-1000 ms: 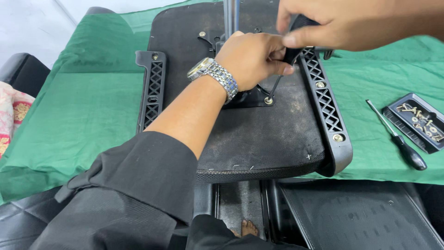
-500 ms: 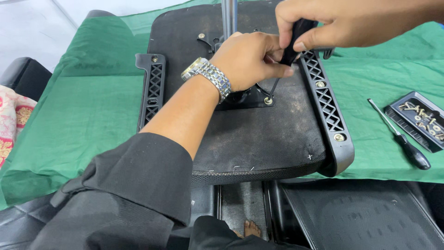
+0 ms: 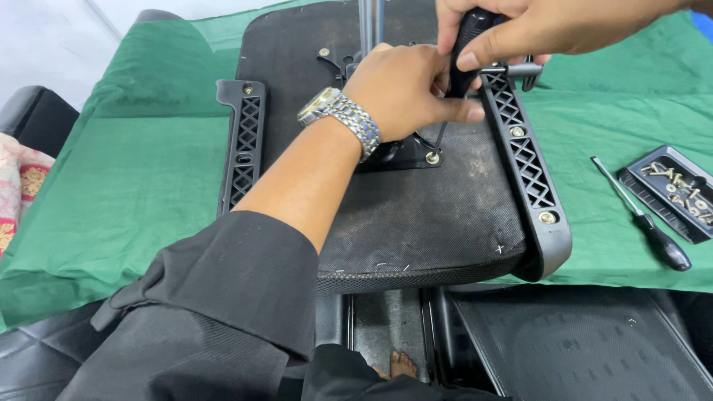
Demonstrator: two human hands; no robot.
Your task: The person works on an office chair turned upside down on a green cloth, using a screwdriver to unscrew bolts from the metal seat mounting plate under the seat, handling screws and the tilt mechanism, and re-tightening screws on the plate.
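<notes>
Head view: both hands (image 3: 405, 89) clamped on screwdriver (image 3: 464, 44) beside seat's (image 3: 416, 215) right bracket (image 3: 523, 160).

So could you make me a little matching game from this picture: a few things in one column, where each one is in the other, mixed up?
Things:
1. wristwatch
2. spare screwdriver
3. tray of screws
4. black-handled screwdriver

Places:
A. lying loose on the green cloth, right of the upturned chair seat
B. gripped by the right hand, steadied by the left hand
C. on the left wrist
D. at the far right edge of the cloth

Pairs: 1-C, 2-A, 3-D, 4-B
</notes>
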